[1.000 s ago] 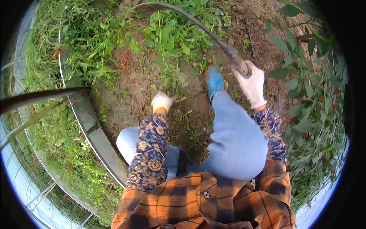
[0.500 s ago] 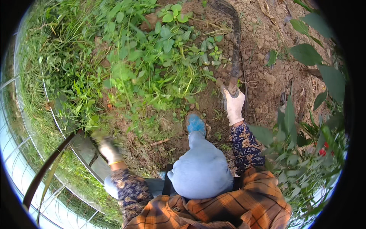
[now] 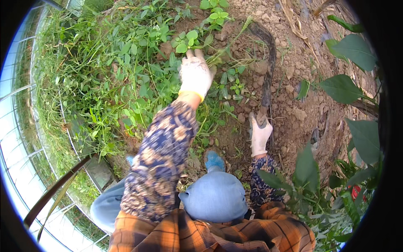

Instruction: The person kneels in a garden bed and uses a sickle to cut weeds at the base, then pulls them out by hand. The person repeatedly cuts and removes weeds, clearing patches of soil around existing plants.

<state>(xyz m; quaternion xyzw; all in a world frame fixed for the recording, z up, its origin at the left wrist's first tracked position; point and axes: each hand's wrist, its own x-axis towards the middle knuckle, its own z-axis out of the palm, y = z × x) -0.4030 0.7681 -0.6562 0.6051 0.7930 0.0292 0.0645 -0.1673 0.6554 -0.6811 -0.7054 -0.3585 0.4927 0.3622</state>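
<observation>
My right hand (image 3: pixel 260 133), in a pale work glove, is closed around the handle of a sickle (image 3: pixel 268 80). Its dark, dirt-covered blade runs forward over the soil and bends left at its far end. My left hand (image 3: pixel 195 75), gloved too, reaches forward among low green weeds (image 3: pixel 147 80). Its fingers are stretched out and the thumb stands apart; leaves partly cover the fingertips. Just beyond the thumb, a thin grassy stalk (image 3: pixel 232 43) slants toward the sickle's far end.
Bare clumpy soil (image 3: pixel 300 75) lies to the right of the sickle. Large-leaved plants (image 3: pixel 310 172) crowd the right side, with a red fruit (image 3: pixel 356 192) among them. A dark strap-like strip (image 3: pixel 54 191) and a pale ribbed wall (image 3: pixel 14 126) are at the left. My blue-covered foot (image 3: pixel 215 161) rests on the soil.
My left hand has swung from the lower left forward and right into the weeds. My right hand still grips the sickle; both sit slightly lower in the picture.
</observation>
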